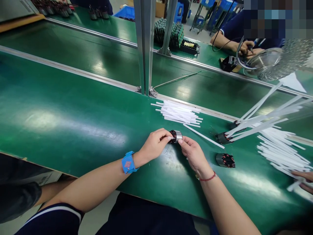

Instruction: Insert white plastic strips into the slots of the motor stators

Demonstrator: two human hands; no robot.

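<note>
A small metal ring-shaped part with dark and copper windings [178, 135] is held just above the green table. My right hand [193, 152] grips its silver outer side between thumb and fingers. At its wound left end, the fingertips of my left hand [156, 143] are pinched together; whatever they hold is too small to make out. A blue strap is round my left wrist. A single white strip [204, 136] lies just beyond my right hand, beside a pile of white strips [179, 113]. Another wound part [225, 160] rests on the table to the right.
Two wound parts with long white strips [223, 137] stand at the right, near more strips [281, 148] and another person's hand [304, 181]. A metal post [146, 49] rises from the rail. Across it, a person works near a clear nozzle [264, 60].
</note>
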